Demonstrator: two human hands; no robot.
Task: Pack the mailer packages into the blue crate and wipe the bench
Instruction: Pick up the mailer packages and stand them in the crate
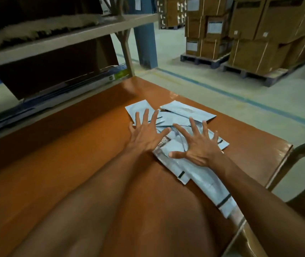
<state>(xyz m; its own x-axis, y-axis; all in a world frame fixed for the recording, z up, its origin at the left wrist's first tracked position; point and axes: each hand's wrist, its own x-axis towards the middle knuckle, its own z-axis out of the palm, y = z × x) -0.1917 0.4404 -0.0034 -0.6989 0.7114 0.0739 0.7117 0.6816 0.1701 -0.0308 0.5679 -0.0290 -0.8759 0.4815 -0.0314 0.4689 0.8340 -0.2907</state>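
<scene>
Both hands are flat and wide open, with the fingers spread far apart. They are not gripping anything.

The left hand point(146, 135) presses down on the far left part of a pile of pale blue-grey plastic mailer packages point(186, 111). The right hand point(200, 149) presses on the middle of the same pile, just beside the left hand. The thumbs point toward each other, with a small gap between them.

The packages lie in a messy heap, one over another, on the right side of the shiny orange-brown bench point(73, 145). Some have thin dark strips near their ends. One long package reaches back toward the person, along the right edge of the bench, under the right arm.

A brown plastic chair point(300, 151) stands just beside the right edge of the bench.

On the left, a grey metal shelf rack point(70, 38) stands behind the bench. Flat things lie on its low shelf, but they are too blurry to tell.

Farther away, a blue pillar point(145, 43) stands on the pale grey floor point(222, 82). A blue line point(240, 98) runs across that floor. Behind it, brown cardboard boxes point(259, 34) are stacked high on dark pallets point(205, 61).
</scene>
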